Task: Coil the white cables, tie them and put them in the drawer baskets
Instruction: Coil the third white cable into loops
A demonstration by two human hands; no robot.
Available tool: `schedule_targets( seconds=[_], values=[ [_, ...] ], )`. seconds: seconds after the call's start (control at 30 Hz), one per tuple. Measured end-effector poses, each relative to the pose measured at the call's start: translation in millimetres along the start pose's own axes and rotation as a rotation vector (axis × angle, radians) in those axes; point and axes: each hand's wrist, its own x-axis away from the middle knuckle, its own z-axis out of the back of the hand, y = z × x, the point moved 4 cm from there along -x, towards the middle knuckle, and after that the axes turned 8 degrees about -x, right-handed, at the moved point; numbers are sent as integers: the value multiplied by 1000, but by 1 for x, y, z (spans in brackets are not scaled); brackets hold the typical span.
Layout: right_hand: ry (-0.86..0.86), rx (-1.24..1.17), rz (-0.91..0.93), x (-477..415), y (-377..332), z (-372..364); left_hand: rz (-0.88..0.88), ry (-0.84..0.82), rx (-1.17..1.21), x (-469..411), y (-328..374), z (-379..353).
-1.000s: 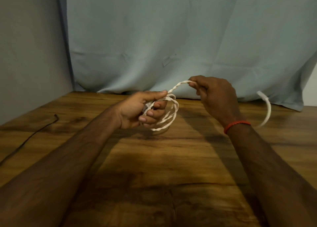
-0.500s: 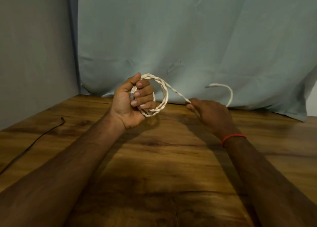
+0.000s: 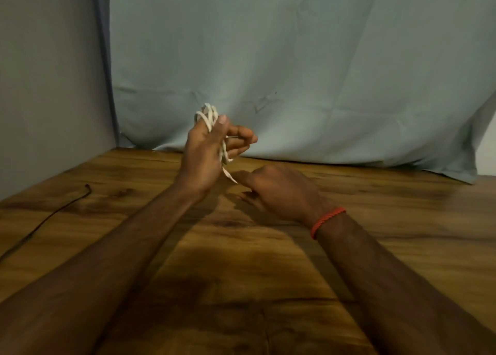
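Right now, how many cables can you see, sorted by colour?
White: 1, the white cable, coiled and gripped in the left hand.
Black: 1, the black cable lying on the table at the left.
Total: 2

A twisted, matt white cable (image 3: 212, 121), a wood-grain table (image 3: 402, 220) with slight sheen, creased blue cloth backdrop (image 3: 295, 72), braided red wristband (image 3: 326, 221).
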Motion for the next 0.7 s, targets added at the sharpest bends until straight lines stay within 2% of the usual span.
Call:
schedule_targets(
  seconds=[0.13,0.17,0.23,0.37,0.5,0.7],
  values=[
    [102,6,89,-1,-15,17,-418,-92,-654,16,6,-7],
    [138,-10,104,0,-17,23,-458,-115,-772,17,6,-6],
    [169,-35,95,2,-15,28,-419,-187,-860,15,5,-6],
    [277,-180,32,8,-4,41,-283,-346,-855,10,-3,-4],
    [400,-198,22,10,6,44,-25,-359,-589,7,-10,-1],
    [745,-333,-204,26,43,52,134,-312,-272,9,0,-7]
  ],
)
